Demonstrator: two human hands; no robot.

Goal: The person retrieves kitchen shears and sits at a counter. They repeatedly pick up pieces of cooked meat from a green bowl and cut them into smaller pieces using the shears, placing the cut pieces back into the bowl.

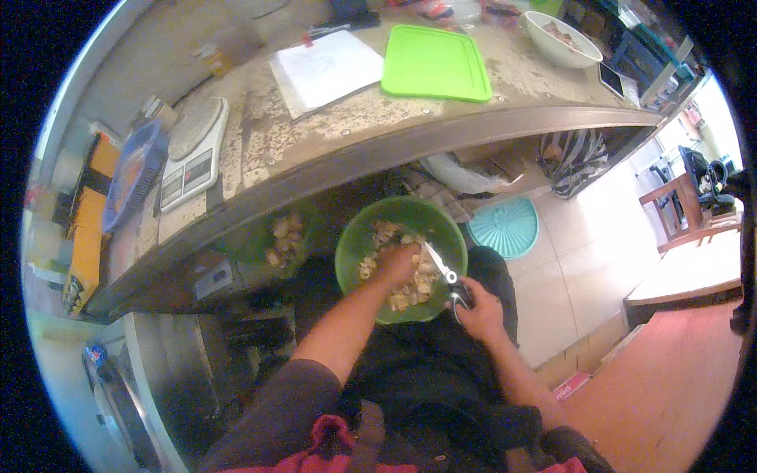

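Between the knees (pixel 500 296), saw green bowl (pixel 356 243) with pale chunks (pixel 424 285) inside. Gripped scissors (pixel 450 277) by the handles (pixel 462 297) in right hand (pixel 482 312), with blades (pixel 435 258) over the bowl. Had left hand (pixel 400 264) among chunks; could not tell whether pinching one. Judged chunks light, soft, probably slippery: best pinched at the middle, clear of blades.

The round green basin (pixel 356 238) held pale, irregular chunks (pixel 423 282), scattered loosely inside. Black-handled scissors (pixel 450 277) extended over its right rim, silver blades angled inward.
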